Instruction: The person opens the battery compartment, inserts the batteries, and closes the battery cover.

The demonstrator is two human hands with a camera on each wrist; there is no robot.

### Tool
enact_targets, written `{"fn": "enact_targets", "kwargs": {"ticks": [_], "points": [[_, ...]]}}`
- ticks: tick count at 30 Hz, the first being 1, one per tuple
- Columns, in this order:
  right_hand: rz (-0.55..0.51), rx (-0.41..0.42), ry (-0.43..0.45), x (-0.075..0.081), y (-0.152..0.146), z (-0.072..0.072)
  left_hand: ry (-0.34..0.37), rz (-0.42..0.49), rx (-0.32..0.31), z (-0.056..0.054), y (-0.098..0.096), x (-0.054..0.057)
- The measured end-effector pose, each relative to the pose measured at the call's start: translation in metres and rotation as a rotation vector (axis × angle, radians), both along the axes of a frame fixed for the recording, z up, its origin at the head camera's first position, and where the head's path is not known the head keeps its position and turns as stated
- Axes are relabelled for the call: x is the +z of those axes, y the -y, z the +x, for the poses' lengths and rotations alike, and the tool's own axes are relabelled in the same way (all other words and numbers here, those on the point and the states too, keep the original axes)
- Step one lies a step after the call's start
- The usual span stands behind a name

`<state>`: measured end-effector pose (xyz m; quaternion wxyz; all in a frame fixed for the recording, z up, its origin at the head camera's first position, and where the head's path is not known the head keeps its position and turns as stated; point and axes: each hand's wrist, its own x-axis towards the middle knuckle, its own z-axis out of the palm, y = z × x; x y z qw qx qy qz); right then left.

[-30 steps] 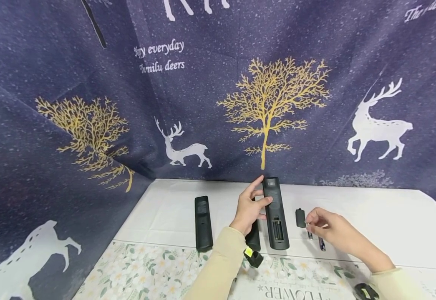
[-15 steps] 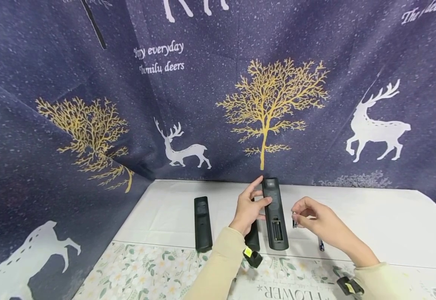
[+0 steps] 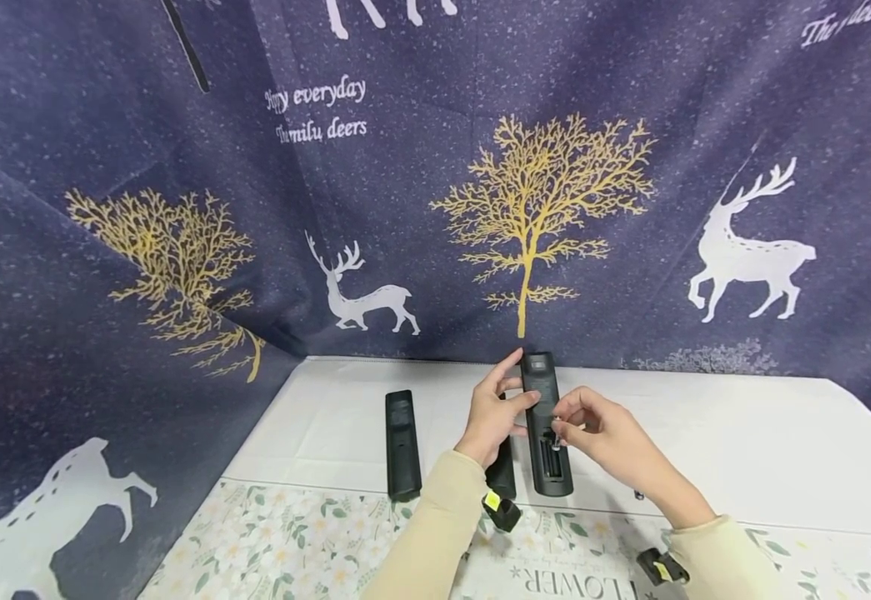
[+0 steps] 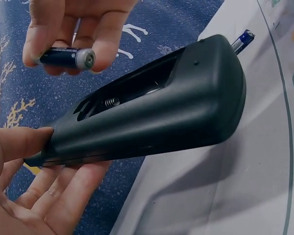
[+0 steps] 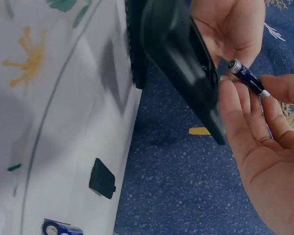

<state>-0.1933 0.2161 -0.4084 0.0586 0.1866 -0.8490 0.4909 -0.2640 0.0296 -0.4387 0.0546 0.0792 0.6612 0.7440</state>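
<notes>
A black remote control [image 3: 542,392] is held back side up in my left hand [image 3: 489,418], the thumb on its edge and the fingers beneath. Its battery compartment [image 4: 132,93] lies uncovered, with a coil spring visible inside. Between the thumb and fingers of my right hand [image 3: 603,437] is a dark blue battery [image 5: 247,78], pinched just above the compartment and apart from it in the left wrist view. On the white table, a second battery [image 5: 62,228] and the small black battery cover [image 5: 103,178] lie to the right of the remote.
Another black remote [image 3: 402,446] lies on the table [image 3: 315,433] to the left. One more remote [image 3: 503,471] lies partly hidden behind my left hand and wrist. A dark blue deer-print cloth [image 3: 375,208] hangs along the back edge of the table.
My right hand has lifted the battery from beside the cover and carried it left to the remote's compartment. The left hand keeps holding the remote in nearly the same place.
</notes>
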Motion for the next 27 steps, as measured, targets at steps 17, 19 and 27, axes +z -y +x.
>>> {"fn": "enact_targets", "kwargs": {"ticks": [17,19,27], "points": [[0.043,-0.023,-0.005,-0.006,0.0,-0.0018,-0.01,0.007,-0.012,-0.0004,0.0007,0.0015],[0.049,-0.018,-0.014,-0.0059,0.0005,-0.0015,-0.01,0.005,-0.013,-0.0001,0.0007,0.0016],[0.058,0.003,-0.024,-0.0056,0.0041,-0.0002,-0.013,-0.005,-0.005,0.0003,0.0013,0.003]]}}
